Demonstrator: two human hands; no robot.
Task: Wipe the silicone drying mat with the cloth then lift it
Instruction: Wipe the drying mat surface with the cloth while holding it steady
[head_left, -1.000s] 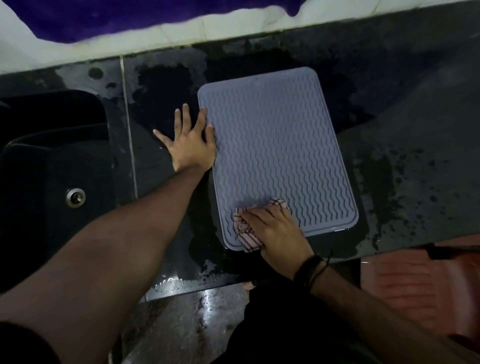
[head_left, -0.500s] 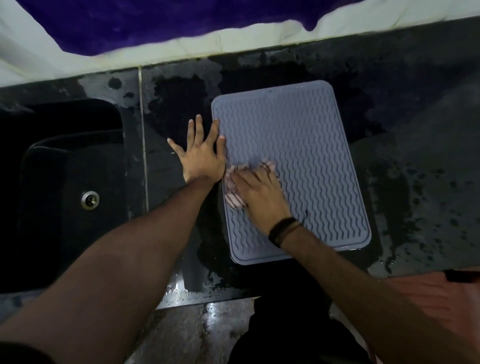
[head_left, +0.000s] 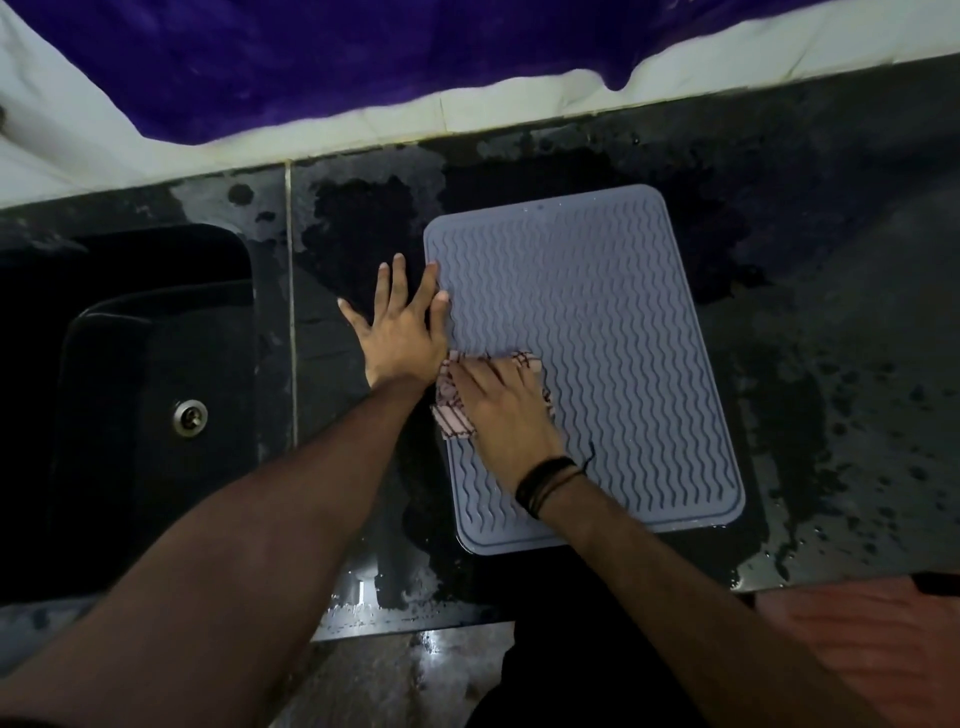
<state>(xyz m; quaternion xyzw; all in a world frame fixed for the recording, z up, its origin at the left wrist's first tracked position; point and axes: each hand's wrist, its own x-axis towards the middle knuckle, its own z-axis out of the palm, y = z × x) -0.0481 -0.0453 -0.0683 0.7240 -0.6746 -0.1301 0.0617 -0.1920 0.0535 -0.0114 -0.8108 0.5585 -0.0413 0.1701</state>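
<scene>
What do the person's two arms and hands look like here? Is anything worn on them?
Both forearms are bare, with no sleeves over them in view. The left hand wears nothing: no ring, glove or band shows. The right hand is bare too, but its wrist carries thin black bands, several strands stacked together, with a short loose black thread end sticking out beside them.

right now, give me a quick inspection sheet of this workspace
surface: dark stone counter, wet patches and droplets around the mat
job's things: grey silicone drying mat lying flat; checked cloth on its left edge
clutter: nothing seen
hands: left hand spread flat on the counter, fingertips at the mat's left rim; right hand pressing the cloth onto the mat
cables: nothing seen
surroundings: black sink with drain at left; white wall tiles behind
</scene>
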